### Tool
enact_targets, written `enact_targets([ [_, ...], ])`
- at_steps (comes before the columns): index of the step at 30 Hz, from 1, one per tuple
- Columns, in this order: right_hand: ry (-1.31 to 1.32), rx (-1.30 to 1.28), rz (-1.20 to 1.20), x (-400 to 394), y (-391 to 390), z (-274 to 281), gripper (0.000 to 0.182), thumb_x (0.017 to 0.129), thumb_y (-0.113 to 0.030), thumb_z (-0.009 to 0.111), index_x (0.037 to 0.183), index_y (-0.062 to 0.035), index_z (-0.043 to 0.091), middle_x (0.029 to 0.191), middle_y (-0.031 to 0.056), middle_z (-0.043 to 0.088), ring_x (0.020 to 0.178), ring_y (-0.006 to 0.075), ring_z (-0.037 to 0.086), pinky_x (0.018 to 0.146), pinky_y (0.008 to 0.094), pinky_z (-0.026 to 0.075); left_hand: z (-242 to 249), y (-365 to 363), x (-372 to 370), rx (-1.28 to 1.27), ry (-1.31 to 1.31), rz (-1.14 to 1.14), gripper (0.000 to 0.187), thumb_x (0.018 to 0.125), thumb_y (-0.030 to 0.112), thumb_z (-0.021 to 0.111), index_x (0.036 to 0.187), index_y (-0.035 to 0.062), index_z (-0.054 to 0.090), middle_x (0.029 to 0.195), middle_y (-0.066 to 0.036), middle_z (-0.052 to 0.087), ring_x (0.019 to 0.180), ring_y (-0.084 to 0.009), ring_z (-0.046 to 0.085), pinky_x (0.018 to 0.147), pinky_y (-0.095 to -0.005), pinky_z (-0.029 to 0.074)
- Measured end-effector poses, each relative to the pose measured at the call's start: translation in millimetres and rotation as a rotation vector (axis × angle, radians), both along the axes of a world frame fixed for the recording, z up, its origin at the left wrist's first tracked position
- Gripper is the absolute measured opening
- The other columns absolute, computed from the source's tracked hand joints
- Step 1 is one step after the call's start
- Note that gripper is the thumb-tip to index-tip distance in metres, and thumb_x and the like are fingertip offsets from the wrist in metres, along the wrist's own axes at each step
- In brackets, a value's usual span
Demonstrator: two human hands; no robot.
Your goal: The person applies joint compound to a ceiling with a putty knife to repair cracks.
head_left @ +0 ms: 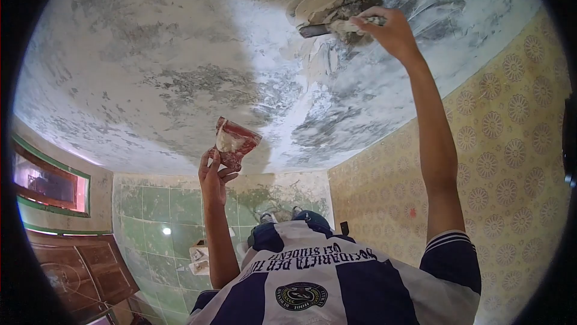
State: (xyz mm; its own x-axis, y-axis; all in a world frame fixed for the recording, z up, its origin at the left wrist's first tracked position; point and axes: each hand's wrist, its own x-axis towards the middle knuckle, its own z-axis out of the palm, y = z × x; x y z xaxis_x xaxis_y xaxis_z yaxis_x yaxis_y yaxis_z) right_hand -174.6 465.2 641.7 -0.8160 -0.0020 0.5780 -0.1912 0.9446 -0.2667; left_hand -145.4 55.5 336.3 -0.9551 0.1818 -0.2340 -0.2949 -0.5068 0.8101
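My right hand is closed around the handle of a putty knife, high up in front of me. The knife's dark blade lies against the grey-white plastered wall, beside a thick smear of wet beige putty and a dark patch. Lower and to the left, my left hand grips a red plastic spreader by its narrow end. A lump of pale putty sits on its face. The spreader is held apart from the knife.
Patterned yellow wallpaper covers the right side. Below are green tiles with whitish stains, and my feet. An open box with white contents stands to the left, near a wooden door and a green-framed window.
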Motion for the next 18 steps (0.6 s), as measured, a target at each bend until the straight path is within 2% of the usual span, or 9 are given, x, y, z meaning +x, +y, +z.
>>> enact_targets([
  [4,-0.118,-0.123,0.028,18,-3,-9,0.035,0.083,-0.040,0.078,0.089,-0.0061,0.074,0.066,0.0053,0.069,0.054,0.0079,0.060,0.052,0.0262,0.044,4,5,2,-0.001,0.010,-0.021,0.035,0.097,0.028,0.062,0.123,0.0059,0.052,0.102,-0.012,0.067,0.071,-0.0229,0.073,0.053,-0.0297,0.060],
  [5,-0.121,-0.057,0.052,16,-2,-19,0.037,0.082,-0.041,0.078,0.090,-0.0060,0.074,0.067,0.0047,0.069,0.050,0.0080,0.055,0.053,0.0272,0.044,4,7,2,0.000,0.011,-0.023,0.035,0.097,0.028,0.062,0.123,0.0059,0.052,0.102,-0.012,0.067,0.071,-0.0229,0.073,0.053,-0.0297,0.060],
  [6,-0.121,-0.057,0.050,10,1,-34,0.037,0.082,-0.041,0.078,0.090,-0.0060,0.074,0.067,0.0047,0.069,0.050,0.0080,0.055,0.053,0.0272,0.044,4,9,2,-0.023,-0.004,-0.024,0.035,0.097,0.028,0.061,0.123,0.0062,0.053,0.102,-0.012,0.067,0.071,-0.0227,0.073,0.053,-0.0297,0.060],
  [8,-0.231,-0.037,-0.005,-3,1,-60,0.039,0.081,-0.044,0.079,0.090,-0.0057,0.074,0.070,0.0065,0.069,0.051,0.0109,0.056,0.057,0.0295,0.045,2,12,1,-0.050,-0.019,-0.027,0.035,0.097,0.028,0.061,0.123,0.0064,0.053,0.102,-0.012,0.067,0.072,-0.0224,0.073,0.053,-0.0298,0.060],
  [9,-0.215,-0.089,0.004,-5,-10,-66,0.040,0.080,-0.044,0.079,0.090,-0.0053,0.074,0.071,0.0088,0.070,0.052,0.0139,0.056,0.059,0.0323,0.047,1,13,0,-0.042,-0.013,-0.048,0.034,0.097,0.029,0.061,0.123,0.0067,0.053,0.101,-0.012,0.067,0.072,-0.0220,0.073,0.053,-0.0295,0.060],
  [12,-0.123,-0.142,0.017,-16,-13,-74,0.040,0.080,-0.044,0.079,0.091,-0.0054,0.074,0.070,0.0099,0.069,0.054,0.0159,0.059,0.057,0.0334,0.047,6,14,1,-0.040,-0.003,-0.057,0.033,0.098,0.028,0.060,0.122,0.0071,0.054,0.101,-0.012,0.067,0.072,-0.0214,0.072,0.053,-0.0288,0.060],
  [14,-0.089,-0.111,0.036,-15,-4,-66,0.039,0.080,-0.043,0.079,0.092,-0.0055,0.075,0.071,0.0091,0.070,0.056,0.0152,0.061,0.057,0.0339,0.048,8,10,3,-0.047,-0.006,-0.048,0.032,0.098,0.028,0.060,0.122,0.0072,0.054,0.101,-0.011,0.067,0.071,-0.0212,0.072,0.052,-0.0284,0.060],
  [16,-0.149,-0.248,-0.059,-2,-4,-38,0.039,0.081,-0.041,0.079,0.092,-0.0039,0.075,0.071,0.0078,0.070,0.058,0.0137,0.062,0.058,0.0325,0.049,6,6,3,-0.046,-0.004,-0.039,0.033,0.097,0.028,0.060,0.122,0.0071,0.054,0.102,-0.011,0.067,0.070,-0.0209,0.072,0.051,-0.0279,0.060],
  [18,-0.172,-0.230,-0.055,13,-2,-10,0.038,0.082,-0.040,0.078,0.091,-0.0029,0.075,0.075,0.0070,0.071,0.062,0.0118,0.063,0.061,0.0302,0.049,5,6,4,-0.042,-0.013,-0.018,0.033,0.097,0.028,0.061,0.122,0.0067,0.054,0.102,-0.011,0.068,0.070,-0.0209,0.072,0.051,-0.0281,0.060],
])
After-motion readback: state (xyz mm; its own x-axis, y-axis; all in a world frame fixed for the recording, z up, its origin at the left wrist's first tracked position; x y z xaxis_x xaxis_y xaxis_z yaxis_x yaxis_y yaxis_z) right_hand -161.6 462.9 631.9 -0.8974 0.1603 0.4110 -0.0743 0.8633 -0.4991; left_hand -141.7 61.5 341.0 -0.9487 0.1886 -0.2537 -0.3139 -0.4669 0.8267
